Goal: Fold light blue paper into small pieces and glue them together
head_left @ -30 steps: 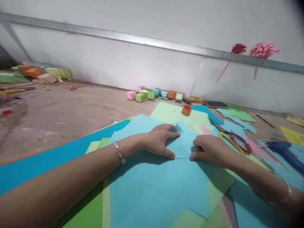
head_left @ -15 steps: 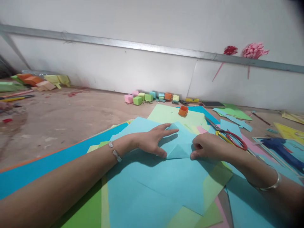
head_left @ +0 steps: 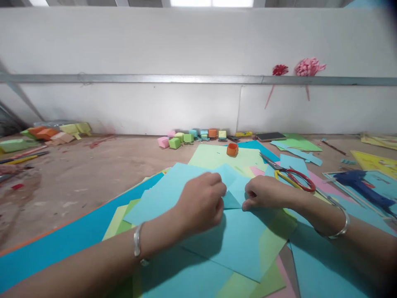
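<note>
A small light-blue folded paper (head_left: 233, 188) lies on a pile of light-blue, green and pink sheets (head_left: 242, 244). My left hand (head_left: 201, 203) has its fingers curled and pinched on the paper's left side. My right hand (head_left: 265, 192) is closed too, its fingertips pressing the paper's right edge. Each wrist wears a silver bangle. The middle of the fold is partly hidden between the two hands.
Scissors (head_left: 293, 177) with red and yellow handles lie just right of my right hand. A blue glue gun (head_left: 359, 186) is at the far right. A small orange paper box (head_left: 232, 149) and a row of coloured paper cubes (head_left: 192, 136) stand by the white wall. More paper boxes (head_left: 46, 133) sit far left.
My left hand went from lying flat and spread on the paper to curled and pinching it. The right hand stayed at the right edge. The camera tilted up, showing more wall.
</note>
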The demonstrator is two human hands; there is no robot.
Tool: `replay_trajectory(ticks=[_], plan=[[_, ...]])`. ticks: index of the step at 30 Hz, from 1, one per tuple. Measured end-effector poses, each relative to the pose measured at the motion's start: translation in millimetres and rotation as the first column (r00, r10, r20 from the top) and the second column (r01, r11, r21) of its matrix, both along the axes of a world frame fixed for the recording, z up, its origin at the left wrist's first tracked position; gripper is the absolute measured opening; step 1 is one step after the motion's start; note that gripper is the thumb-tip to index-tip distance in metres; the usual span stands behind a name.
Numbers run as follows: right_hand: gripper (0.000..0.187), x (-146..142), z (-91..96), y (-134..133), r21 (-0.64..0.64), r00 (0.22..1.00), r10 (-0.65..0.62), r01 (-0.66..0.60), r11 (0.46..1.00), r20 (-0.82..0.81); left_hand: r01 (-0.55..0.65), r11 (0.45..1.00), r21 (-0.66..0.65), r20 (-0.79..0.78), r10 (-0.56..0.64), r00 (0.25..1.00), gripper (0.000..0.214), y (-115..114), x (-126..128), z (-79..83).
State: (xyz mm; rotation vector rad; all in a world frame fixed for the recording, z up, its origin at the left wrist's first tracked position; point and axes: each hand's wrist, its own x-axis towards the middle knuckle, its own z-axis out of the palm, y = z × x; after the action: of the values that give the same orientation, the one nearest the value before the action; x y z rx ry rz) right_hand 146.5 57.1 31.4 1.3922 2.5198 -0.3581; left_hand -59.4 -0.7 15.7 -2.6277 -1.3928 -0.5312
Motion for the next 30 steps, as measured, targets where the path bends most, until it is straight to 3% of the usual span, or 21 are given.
replay_trajectory(ticks=[3, 8, 11, 13, 18, 23, 26, 30], plan=[[0.041, 1, 2.2, 3, 0.033, 0.999, 0.043, -0.042, 0.999, -0.012, 0.001, 0.981, -0.192, -0.136, -0.028, 0.99, 0.019, -10, 13, -8.5], [0.026, 15, 1.3, 16, 0.234, 0.986, 0.144, -0.121, 0.965, -0.082, -0.048, 0.984, -0.169, -0.296, -0.004, 0.955, 0.028, 1, 11, -15.3], [0.072, 23, -7.1, 24, 0.375, 0.975, 0.222, -0.213, 0.902, 0.018, -0.087, 0.98, -0.181, -0.262, 0.037, 0.964, 0.033, 15, 2, -15.5], [0.08, 23, -12.3, 26, 0.451, 0.951, 0.306, -0.296, 0.842, 0.054, -0.094, 0.978, -0.186, -0.194, 0.058, 0.979, 0.035, 23, -4, -18.0], [0.027, 9, -11.4, 16, 0.643, 0.873, 0.483, -0.409, 0.648, 0.069, -0.12, 0.975, -0.186, 0.0, 0.122, 0.993, 0.026, 33, -11, -24.8], [0.028, 1, -10.8, 6, 0.653, 0.799, 0.592, -0.504, 0.565, 0.104, -0.153, 0.96, -0.233, 0.033, 0.165, 0.986, 0.02, 27, -9, -17.7], [0.025, 1, -17.9, 8, 0.596, 0.772, 0.636, -0.507, 0.623, -0.008, -0.145, 0.948, -0.283, 0.062, 0.169, 0.984, 0.02, 26, -10, -14.8], [0.021, 0, -28.5, 13, 0.437, 0.796, 0.517, -0.362, 0.824, -0.315, -0.106, 0.929, -0.353, 0.148, 0.168, 0.975, 0.026, 30, -12, -18.8]])
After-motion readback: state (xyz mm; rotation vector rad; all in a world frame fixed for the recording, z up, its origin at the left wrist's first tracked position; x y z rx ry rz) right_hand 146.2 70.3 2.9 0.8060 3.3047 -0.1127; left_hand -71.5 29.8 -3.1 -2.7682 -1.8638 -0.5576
